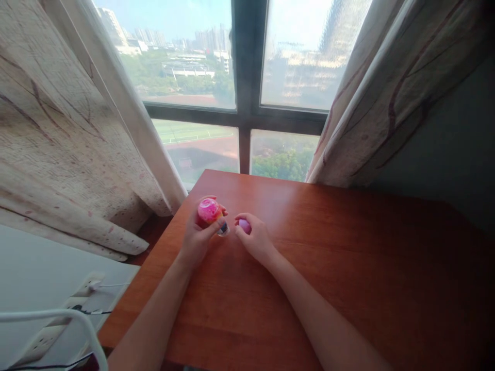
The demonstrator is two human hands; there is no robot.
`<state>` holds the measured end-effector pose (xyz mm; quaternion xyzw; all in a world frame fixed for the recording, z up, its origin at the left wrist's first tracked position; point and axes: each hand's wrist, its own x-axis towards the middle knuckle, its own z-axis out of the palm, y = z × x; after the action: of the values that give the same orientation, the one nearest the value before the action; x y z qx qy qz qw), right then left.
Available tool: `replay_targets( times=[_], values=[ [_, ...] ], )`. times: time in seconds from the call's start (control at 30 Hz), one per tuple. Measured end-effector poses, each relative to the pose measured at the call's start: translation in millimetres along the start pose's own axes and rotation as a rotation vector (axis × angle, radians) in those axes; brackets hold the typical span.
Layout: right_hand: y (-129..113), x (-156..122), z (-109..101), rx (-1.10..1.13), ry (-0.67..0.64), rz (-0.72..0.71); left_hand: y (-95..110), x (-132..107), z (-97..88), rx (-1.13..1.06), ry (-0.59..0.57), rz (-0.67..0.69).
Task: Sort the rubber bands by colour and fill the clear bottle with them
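My left hand is wrapped round a small bottle with a pink and orange body. The bottle is tilted, its round pink end up to the left and its clear, narrower end pointing down to the right. Just right of that clear end, my right hand has its fingers closed on a light purple cap. A small gap separates the cap from the bottle. Both hands are over the far left part of the brown wooden table. My fingers hide part of the bottle and of the cap.
Behind the table is a window with a dark frame, between two patterned curtains. Wall sockets with plugged-in cables are at the lower left, near a white curved bar. The table's left edge runs close to my left arm.
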<state>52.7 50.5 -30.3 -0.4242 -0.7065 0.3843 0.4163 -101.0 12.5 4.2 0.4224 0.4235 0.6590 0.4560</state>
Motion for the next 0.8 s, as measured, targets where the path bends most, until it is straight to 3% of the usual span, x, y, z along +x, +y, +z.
replay_targets(
  times=[0.1,0.2,0.37,0.57,0.7,0.8],
  values=[
    [-1.3,-3.8,0.6,-0.039,0.004,-0.041,-2.1,2.3,4.9,0.044,0.007,0.009],
    [-6.8,-9.8,2.1,-0.064,0.056,-0.056,-2.0,1.7,9.5,-0.069,0.089,-0.024],
    [-18.0,-13.9,1.1,-0.135,-0.037,-0.071,-3.1,-1.1,13.5,-0.167,0.118,-0.087],
    [-18.5,-10.0,-1.7,-0.082,-0.073,0.003,-5.8,3.8,11.1,-0.214,0.161,-0.073],
    [-11.3,-8.0,-0.9,-0.005,0.029,0.117,-6.5,6.3,9.0,-0.190,0.176,-0.059],
    [-7.9,-6.4,-0.2,0.016,0.012,0.089,-5.9,6.5,9.1,-0.164,0.173,-0.052]
  ],
)
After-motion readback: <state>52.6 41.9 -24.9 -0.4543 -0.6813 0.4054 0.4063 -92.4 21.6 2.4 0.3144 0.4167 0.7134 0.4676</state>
